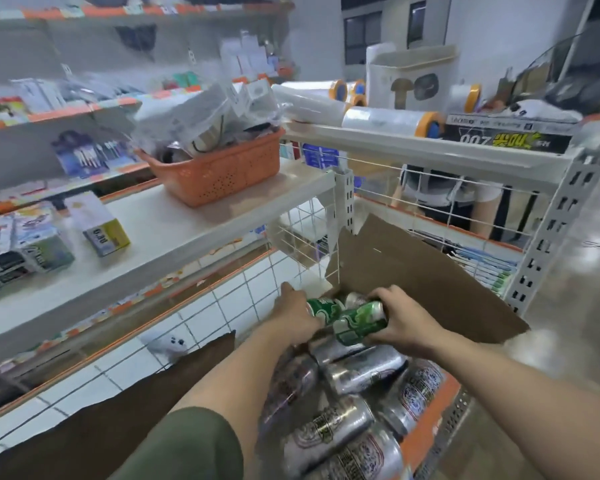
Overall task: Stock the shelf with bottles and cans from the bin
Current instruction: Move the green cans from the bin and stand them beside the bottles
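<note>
Head view, and both arms are reaching down into the cardboard box (430, 271) at five o'clock of the frame. The left hand (297, 311) curls round one green can (323, 308), which lies on its side just below centre. The right hand (404, 318) grips a second green can (359, 323), tilted, just beside the first. Both are held above the silver cans (364, 370), heaped on their sides in the box toward six o'clock. The white shelf (187, 223) runs off to nine o'clock, with small boxes (106, 233) on it and an orange basket (219, 171) at eleven o'clock. Film rolls (388, 119) lie on the top rack at one o'clock.
</note>
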`<state>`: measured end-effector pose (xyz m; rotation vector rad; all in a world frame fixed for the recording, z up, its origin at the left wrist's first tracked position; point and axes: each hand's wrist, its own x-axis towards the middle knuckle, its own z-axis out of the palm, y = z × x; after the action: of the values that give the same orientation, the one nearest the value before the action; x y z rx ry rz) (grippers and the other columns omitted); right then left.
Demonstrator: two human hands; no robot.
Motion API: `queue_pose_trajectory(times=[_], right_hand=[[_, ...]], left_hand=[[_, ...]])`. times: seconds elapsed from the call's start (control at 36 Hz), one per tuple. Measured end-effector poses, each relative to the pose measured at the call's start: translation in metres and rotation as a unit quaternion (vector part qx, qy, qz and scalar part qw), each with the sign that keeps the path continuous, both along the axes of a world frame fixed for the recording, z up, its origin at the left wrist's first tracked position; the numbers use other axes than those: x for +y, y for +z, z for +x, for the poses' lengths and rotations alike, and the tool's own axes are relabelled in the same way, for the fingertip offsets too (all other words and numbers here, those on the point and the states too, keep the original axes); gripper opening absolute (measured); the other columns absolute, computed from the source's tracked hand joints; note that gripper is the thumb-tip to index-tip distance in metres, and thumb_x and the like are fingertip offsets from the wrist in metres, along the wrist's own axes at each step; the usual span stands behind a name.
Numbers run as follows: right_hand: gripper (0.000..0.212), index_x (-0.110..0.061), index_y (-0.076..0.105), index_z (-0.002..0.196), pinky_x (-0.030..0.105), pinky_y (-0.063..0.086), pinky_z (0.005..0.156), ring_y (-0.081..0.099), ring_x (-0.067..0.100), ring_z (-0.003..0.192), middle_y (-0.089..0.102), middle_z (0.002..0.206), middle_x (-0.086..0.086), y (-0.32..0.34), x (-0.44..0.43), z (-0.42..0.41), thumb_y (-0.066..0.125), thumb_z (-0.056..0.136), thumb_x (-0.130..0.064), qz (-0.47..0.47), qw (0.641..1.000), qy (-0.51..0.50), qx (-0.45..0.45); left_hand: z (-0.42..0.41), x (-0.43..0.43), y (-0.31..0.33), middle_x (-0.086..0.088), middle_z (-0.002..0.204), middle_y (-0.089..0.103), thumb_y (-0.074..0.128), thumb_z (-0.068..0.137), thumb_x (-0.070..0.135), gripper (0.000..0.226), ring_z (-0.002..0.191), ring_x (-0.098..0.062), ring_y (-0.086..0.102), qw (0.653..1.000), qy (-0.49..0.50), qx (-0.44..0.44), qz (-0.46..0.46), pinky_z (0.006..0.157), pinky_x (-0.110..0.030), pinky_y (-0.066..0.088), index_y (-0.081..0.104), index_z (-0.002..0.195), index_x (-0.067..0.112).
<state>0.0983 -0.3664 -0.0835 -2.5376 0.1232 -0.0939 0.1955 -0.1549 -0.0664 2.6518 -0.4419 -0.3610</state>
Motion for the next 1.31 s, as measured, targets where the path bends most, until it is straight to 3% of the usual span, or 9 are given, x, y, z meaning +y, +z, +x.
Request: queue_pose_trajectory(times=[0.11, 0.19, 0.28, 0.5, 0.67, 0.86, 1.0, 1.19, 1.31], right_hand=[[0.073, -0.035, 0.057, 0.117, 0.027, 0.046, 0.085, 0.052, 0.011, 0.094, 0.046, 0.103, -0.010, 0.024, 0.037, 0.006, 0.088, 0.056, -0.058, 0.032, 0.999, 0.017, -0.016], [0.089, -0.028, 0.058, 0.127, 0.027, 0.046, 0.088, 0.053, 0.009, 0.094, 0.048, 0.104, -0.011, 0.035, 0.074, 0.008, 0.084, 0.051, -0.068, 0.054, 0.998, 0.026, -0.029], [0.085, -0.027, 0.057, 0.129, 0.028, 0.046, 0.087, 0.054, 0.012, 0.098, 0.051, 0.111, -0.005, 0.046, 0.122, 0.005, 0.086, 0.058, -0.062, 0.057, 0.996, 0.048, -0.042], [0.053, -0.016, 0.058, 0.088, 0.030, 0.034, 0.056, 0.045, 0.014, 0.067, 0.052, 0.076, -0.001, 0.081, 0.285, -0.044, 0.086, 0.064, -0.055, 0.082, 0.983, 0.107, -0.128], [0.063, -0.022, 0.062, 0.107, 0.032, 0.055, 0.083, 0.066, 0.012, 0.090, 0.069, 0.098, -0.004, 0.091, 0.421, -0.102, 0.093, 0.056, -0.043, 0.123, 0.976, 0.143, -0.111], [0.045, -0.022, 0.061, 0.091, 0.030, 0.057, 0.073, 0.067, 0.007, 0.080, 0.071, 0.087, -0.006, 0.108, 0.549, -0.157, 0.094, 0.061, -0.030, 0.224, 0.958, 0.156, -0.092], [0.048, -0.021, 0.062, 0.096, 0.015, 0.049, 0.058, 0.065, 0.007, 0.078, 0.070, 0.090, -0.003, 0.130, 0.596, -0.172, 0.094, 0.062, -0.025, 0.262, 0.941, 0.210, -0.046], [0.076, -0.016, 0.055, 0.102, 0.035, 0.055, 0.071, 0.061, 0.018, 0.082, 0.063, 0.093, 0.001, 0.141, 0.631, -0.176, 0.094, 0.049, -0.054, 0.149, 0.956, 0.252, -0.003], [0.081, -0.013, 0.052, 0.099, 0.034, 0.054, 0.052, 0.058, 0.020, 0.070, 0.058, 0.088, 0.005, 0.135, 0.649, -0.177, 0.092, 0.046, -0.059, 0.106, 0.948, 0.298, 0.047]], left_hand=[[-0.015, 0.043, 0.028, -0.009, 0.136, 0.035, 0.072, 0.090, 0.035, 0.055, 0.084, -0.014, 0.051, 0.996, 0.063, 0.006, -0.060, 0.072, -0.029, 0.046, 0.052, 0.131, 0.004], [-0.036, 0.085, 0.042, -0.008, 0.090, 0.062, 0.076, 0.087, 0.038, 0.033, 0.073, -0.020, 0.058, 0.968, 0.156, 0.072, -0.182, 0.076, -0.037, 0.055, 0.066, 0.095, 0.008], [-0.061, 0.141, 0.050, -0.007, 0.059, 0.059, 0.078, 0.088, 0.034, 0.033, 0.064, -0.025, 0.056, 0.899, 0.228, 0.156, -0.341, 0.075, -0.039, 0.057, 0.064, 0.070, 0.011], [-0.153, 0.301, 0.066, -0.017, 0.103, 0.063, 0.060, 0.095, 0.038, 0.034, 0.089, -0.031, 0.060, 0.751, 0.289, 0.220, -0.552, 0.068, -0.036, 0.056, 0.062, 0.118, 0.014], [-0.235, 0.421, 0.083, -0.005, 0.072, 0.061, 0.052, 0.094, 0.049, 0.034, 0.072, -0.019, 0.059, 0.762, 0.277, 0.185, -0.556, 0.068, -0.030, 0.044, 0.062, 0.096, 0.017], [-0.312, 0.523, 0.104, -0.015, 0.107, 0.069, 0.053, 0.089, 0.028, 0.028, 0.087, -0.025, 0.070, 0.701, 0.230, 0.153, -0.657, 0.078, -0.032, 0.055, 0.058, 0.111, 0.011], [-0.345, 0.573, 0.110, -0.010, 0.085, 0.069, 0.061, 0.089, 0.042, 0.032, 0.080, -0.027, 0.066, 0.702, 0.260, 0.108, -0.654, 0.079, -0.037, 0.048, 0.069, 0.095, 0.012], [-0.366, 0.615, 0.100, -0.009, 0.125, 0.071, 0.083, 0.063, 0.070, 0.088, 0.109, -0.031, 0.071, 0.725, 0.347, 0.042, -0.593, 0.090, -0.047, 0.059, 0.063, 0.132, 0.019], [-0.370, 0.625, 0.097, -0.009, 0.141, 0.060, 0.086, 0.043, 0.081, 0.116, 0.127, -0.033, 0.058, 0.752, 0.395, 0.015, -0.527, 0.112, -0.055, 0.041, 0.051, 0.140, 0.029]])
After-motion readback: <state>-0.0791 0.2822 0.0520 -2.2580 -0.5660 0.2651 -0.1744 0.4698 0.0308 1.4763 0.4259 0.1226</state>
